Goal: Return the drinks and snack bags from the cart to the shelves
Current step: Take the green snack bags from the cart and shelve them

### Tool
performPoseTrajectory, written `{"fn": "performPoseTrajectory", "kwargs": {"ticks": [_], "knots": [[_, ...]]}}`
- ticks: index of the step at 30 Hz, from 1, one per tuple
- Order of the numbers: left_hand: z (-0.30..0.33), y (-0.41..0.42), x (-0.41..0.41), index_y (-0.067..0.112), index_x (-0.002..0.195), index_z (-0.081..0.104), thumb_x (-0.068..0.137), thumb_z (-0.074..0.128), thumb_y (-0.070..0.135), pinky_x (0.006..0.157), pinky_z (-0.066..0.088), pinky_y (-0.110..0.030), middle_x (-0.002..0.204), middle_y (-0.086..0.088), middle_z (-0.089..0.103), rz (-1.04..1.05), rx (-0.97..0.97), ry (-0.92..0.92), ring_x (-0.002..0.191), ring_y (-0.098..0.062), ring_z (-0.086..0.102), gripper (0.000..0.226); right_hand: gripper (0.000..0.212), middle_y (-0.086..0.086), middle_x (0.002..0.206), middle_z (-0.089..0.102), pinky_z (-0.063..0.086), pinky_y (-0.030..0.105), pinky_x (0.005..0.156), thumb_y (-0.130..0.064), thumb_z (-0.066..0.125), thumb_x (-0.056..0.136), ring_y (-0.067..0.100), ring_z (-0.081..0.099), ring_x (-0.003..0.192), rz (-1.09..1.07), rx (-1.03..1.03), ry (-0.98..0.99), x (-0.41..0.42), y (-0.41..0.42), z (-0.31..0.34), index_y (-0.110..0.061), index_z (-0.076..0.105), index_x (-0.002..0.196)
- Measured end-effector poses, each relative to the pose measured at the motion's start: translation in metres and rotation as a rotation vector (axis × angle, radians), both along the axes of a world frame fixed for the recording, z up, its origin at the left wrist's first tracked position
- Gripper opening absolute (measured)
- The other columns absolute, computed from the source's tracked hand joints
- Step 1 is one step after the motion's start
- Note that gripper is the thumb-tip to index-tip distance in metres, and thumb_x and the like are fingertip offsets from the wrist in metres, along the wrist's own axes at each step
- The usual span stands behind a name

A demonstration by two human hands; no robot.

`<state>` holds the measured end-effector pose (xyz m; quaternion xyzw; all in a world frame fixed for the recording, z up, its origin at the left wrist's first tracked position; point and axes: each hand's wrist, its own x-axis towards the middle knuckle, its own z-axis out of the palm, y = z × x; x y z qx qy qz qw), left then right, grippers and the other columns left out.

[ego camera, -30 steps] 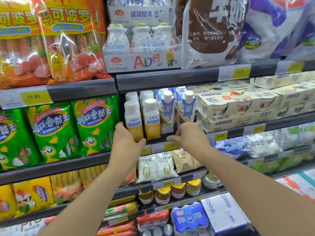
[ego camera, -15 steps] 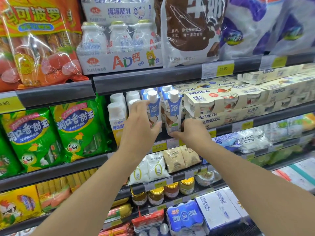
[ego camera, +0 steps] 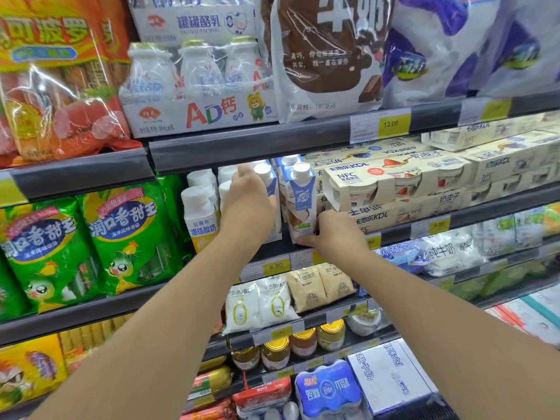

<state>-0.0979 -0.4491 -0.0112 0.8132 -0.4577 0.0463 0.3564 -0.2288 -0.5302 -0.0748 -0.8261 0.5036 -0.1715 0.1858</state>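
Note:
My left hand (ego camera: 247,204) reaches into the drinks shelf (ego camera: 472,216) and curls around a white-capped bottle that it mostly hides, its thumb against a blue-and-white carton (ego camera: 271,184). Left of it stands a white bottle with a yellow label (ego camera: 201,225). My right hand (ego camera: 335,234) grips the bottom corner of another blue-and-white carton (ego camera: 301,201), which stands upright at the shelf's front edge. The cart is out of view.
Cream yogurt multipacks (ego camera: 394,180) are stacked just right of the cartons. Green snack bags (ego camera: 124,234) hang to the left. The AD milk pack (ego camera: 200,86) and a chocolate milk bag (ego camera: 327,56) sit on the shelf above. Pouches (ego camera: 275,298) and jars (ego camera: 274,353) fill the shelves below.
My left hand has moved up and right from the yellow bottles' bases, now covering the second bottle. My right hand has shifted onto the carton's base. The view has drifted right.

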Motion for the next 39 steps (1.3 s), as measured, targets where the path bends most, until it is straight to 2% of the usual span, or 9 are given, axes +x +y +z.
{"fn": "performPoseTrajectory", "kwargs": {"ticks": [3,6,9,12,14,19,24,31,39], "knots": [[0.0,-0.009,0.003,0.013,0.108,0.041,0.089,0.066,0.023,0.067,0.062,-0.042,0.095,-0.012,0.068,0.021,0.032,0.027,0.076,-0.03,0.072,0.033,0.041,0.006,0.087,0.066,0.055,0.037,0.067,-0.054,0.076,0.075,0.027,0.063,0.081,0.007,0.006,0.006,0.0,0.0,0.001,-0.016,0.062,0.082],[0.002,-0.013,0.006,0.008,0.106,0.047,0.089,0.067,0.023,0.066,0.062,-0.041,0.093,-0.013,0.069,0.026,0.052,0.085,0.074,-0.028,0.073,0.03,0.04,0.006,0.088,0.066,0.054,0.036,0.067,-0.053,0.076,0.075,0.027,0.063,0.082,0.011,0.004,0.001,0.0,0.001,0.002,-0.017,0.06,0.082],[0.005,-0.012,0.004,0.009,0.115,0.047,0.087,0.07,0.011,0.063,0.063,-0.043,0.102,-0.013,0.065,-0.009,0.024,0.2,0.074,-0.03,0.073,0.036,0.039,0.006,0.091,0.067,0.054,0.036,0.069,-0.051,0.075,0.077,0.027,0.064,0.084,0.016,0.008,-0.014,0.0,0.001,0.002,-0.015,0.064,0.088],[0.007,-0.007,0.004,0.011,0.13,0.042,0.087,0.067,0.001,0.059,0.062,-0.044,0.108,-0.011,0.062,-0.027,0.026,0.207,0.074,-0.029,0.073,0.051,0.039,0.007,0.093,0.067,0.053,0.037,0.069,-0.05,0.074,0.079,0.028,0.063,0.085,0.013,-0.001,-0.013,0.0,0.002,0.003,-0.014,0.065,0.092],[0.008,-0.004,0.004,0.011,0.131,0.042,0.087,0.062,-0.004,0.056,0.061,-0.044,0.108,-0.011,0.061,-0.046,0.028,0.234,0.073,-0.029,0.071,0.05,0.039,0.006,0.093,0.067,0.053,0.037,0.07,-0.049,0.073,0.08,0.027,0.063,0.085,0.012,0.003,-0.011,0.0,0.003,0.003,-0.014,0.065,0.094],[0.008,0.0,0.008,0.011,0.127,0.046,0.086,0.069,0.0,0.049,0.061,-0.036,0.095,-0.012,0.064,-0.051,0.043,0.11,0.06,-0.022,0.071,0.049,0.037,0.006,0.091,0.066,0.053,0.037,0.07,-0.048,0.072,0.081,0.027,0.062,0.084,0.007,0.01,-0.012,0.0,0.003,0.005,-0.013,0.063,0.089],[0.009,0.002,0.011,0.01,0.128,0.047,0.089,0.068,0.004,0.051,0.061,-0.034,0.086,-0.008,0.065,-0.061,0.057,0.07,0.063,-0.016,0.07,0.045,0.036,0.006,0.092,0.067,0.055,0.041,0.074,-0.047,0.072,0.081,0.028,0.063,0.085,-0.001,0.014,0.001,0.002,0.003,0.006,-0.014,0.063,0.09],[0.007,-0.004,0.011,0.009,0.128,0.048,0.087,0.072,0.011,0.065,0.062,-0.042,0.093,-0.013,0.067,-0.029,0.05,0.08,0.075,-0.027,0.073,0.048,0.038,0.007,0.095,0.068,0.055,0.04,0.076,-0.048,0.072,0.082,0.029,0.063,0.089,-0.013,0.013,0.006,0.002,0.005,0.008,-0.013,0.065,0.096],[0.003,-0.002,0.014,0.013,0.122,0.048,0.088,0.071,0.019,0.063,0.063,-0.042,0.094,-0.012,0.069,-0.047,0.03,0.055,0.074,-0.026,0.073,0.041,0.039,0.007,0.097,0.068,0.056,0.041,0.076,-0.048,0.071,0.082,0.029,0.063,0.089,-0.014,0.007,0.0,0.0,0.005,0.007,-0.013,0.066,0.098]]}}
